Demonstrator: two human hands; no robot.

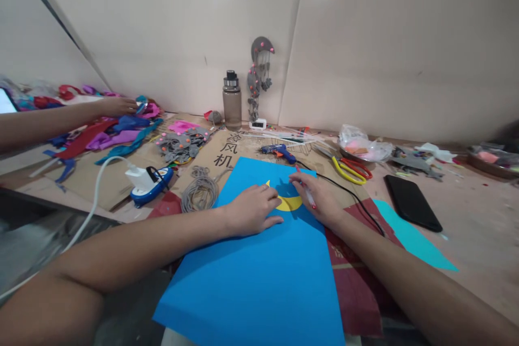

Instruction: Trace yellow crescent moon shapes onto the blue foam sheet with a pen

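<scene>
Your empty left grip (253,208) lies loosely on the moon (290,204); your right grip (318,194) holds the pen (310,196) beside it. Soft pressing could let the moon slip.

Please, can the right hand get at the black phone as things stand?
Probably yes: the phone lies uncovered to the right, though the right hand would likely need to put down the pen first.
</scene>
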